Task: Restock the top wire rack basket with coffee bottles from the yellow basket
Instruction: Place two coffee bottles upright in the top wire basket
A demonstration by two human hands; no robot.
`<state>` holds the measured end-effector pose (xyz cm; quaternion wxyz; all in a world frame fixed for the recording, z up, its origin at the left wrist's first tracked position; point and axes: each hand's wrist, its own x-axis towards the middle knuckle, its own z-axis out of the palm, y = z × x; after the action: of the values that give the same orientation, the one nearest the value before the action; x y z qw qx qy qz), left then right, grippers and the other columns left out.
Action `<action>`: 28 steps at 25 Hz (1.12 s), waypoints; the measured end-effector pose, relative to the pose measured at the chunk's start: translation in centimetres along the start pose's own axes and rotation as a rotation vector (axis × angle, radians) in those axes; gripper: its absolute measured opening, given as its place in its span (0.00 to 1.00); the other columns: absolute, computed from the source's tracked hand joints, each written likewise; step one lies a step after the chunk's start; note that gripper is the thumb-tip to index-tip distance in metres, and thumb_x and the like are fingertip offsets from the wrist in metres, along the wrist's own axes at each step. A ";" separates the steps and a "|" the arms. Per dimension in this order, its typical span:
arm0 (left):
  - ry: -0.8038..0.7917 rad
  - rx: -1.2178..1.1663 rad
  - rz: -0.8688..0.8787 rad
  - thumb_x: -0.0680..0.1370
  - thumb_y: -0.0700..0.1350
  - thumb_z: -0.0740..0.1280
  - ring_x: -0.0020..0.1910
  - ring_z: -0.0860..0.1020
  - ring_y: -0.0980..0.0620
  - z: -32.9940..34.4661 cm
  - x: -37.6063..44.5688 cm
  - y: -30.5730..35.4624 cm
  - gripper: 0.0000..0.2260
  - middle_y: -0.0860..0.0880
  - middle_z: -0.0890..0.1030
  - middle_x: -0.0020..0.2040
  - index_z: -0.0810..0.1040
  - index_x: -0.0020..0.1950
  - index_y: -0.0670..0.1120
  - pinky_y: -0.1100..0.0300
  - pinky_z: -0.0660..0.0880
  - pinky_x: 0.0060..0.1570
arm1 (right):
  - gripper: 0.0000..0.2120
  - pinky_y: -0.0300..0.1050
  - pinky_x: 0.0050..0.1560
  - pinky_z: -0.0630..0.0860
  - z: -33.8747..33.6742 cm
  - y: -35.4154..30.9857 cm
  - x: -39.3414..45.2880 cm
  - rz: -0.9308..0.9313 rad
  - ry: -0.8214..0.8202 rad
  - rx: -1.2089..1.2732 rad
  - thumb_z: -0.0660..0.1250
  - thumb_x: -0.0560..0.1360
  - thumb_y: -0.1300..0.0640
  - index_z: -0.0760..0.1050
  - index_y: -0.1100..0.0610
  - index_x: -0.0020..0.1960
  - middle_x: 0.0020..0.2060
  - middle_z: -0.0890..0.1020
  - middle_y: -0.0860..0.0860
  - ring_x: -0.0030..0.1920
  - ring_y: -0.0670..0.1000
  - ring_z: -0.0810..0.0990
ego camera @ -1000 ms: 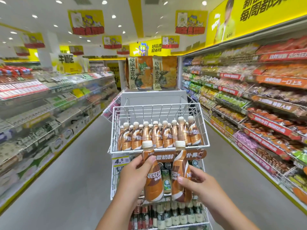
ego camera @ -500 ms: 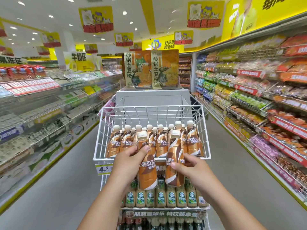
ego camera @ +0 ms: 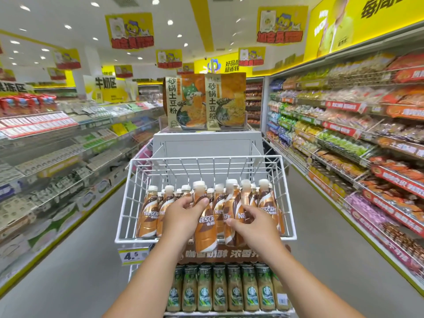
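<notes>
The white top wire basket (ego camera: 128, 198) of the rack stands right in front of me, holding several brown Nescafe coffee bottles (ego camera: 149, 214) upright. My left hand (ego camera: 181, 216) grips one coffee bottle (ego camera: 206, 228) at the basket's front rim, its base hanging just below the rim. My right hand (ego camera: 254, 223) grips a second coffee bottle (ego camera: 231, 216) beside it, over the rim among the stocked bottles. The yellow basket is out of view.
Below the top basket a lower shelf holds several green-labelled bottles (ego camera: 220, 292). A price tag reading 4.5 (ego camera: 133, 255) hangs at the rack's front left. Snack shelves (ego camera: 358, 157) line the right aisle and chilled shelves (ego camera: 57, 157) the left.
Both hands have raised their bottles from below the basket front up and forward to the rim, in among the stocked bottles. My view has come closer to the rack.
</notes>
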<state>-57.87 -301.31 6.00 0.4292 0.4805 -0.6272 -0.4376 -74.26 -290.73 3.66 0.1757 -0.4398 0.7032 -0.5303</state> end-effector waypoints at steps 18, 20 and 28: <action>-0.151 0.395 0.089 0.76 0.69 0.65 0.68 0.75 0.45 4.4 8.6 -3.3 0.31 0.48 0.75 0.72 0.75 0.73 0.52 0.49 0.74 0.64 | 0.42 0.45 0.59 0.78 5.8 1.3 3.1 0.071 0.276 -0.703 0.64 0.73 0.27 0.66 0.48 0.79 0.65 0.66 0.49 0.63 0.51 0.76; -0.198 0.312 0.026 0.76 0.68 0.66 0.66 0.77 0.45 4.6 8.6 -3.3 0.31 0.48 0.77 0.71 0.75 0.73 0.51 0.51 0.75 0.63 | 0.40 0.45 0.58 0.78 5.7 1.3 3.2 0.061 0.277 -0.713 0.63 0.74 0.27 0.64 0.46 0.80 0.62 0.67 0.48 0.62 0.51 0.76; -0.170 0.417 0.165 0.79 0.67 0.62 0.64 0.75 0.49 3.5 6.5 -4.4 0.30 0.49 0.76 0.68 0.70 0.76 0.52 0.53 0.75 0.61 | 0.29 0.43 0.53 0.79 4.2 2.0 2.0 -0.025 0.186 -0.622 0.62 0.79 0.33 0.70 0.47 0.75 0.61 0.68 0.46 0.57 0.48 0.78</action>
<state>-61.38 -307.88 1.70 0.3005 0.4672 -0.7751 -0.3011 -73.22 -294.68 0.73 -0.0384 -0.4307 0.8391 -0.3300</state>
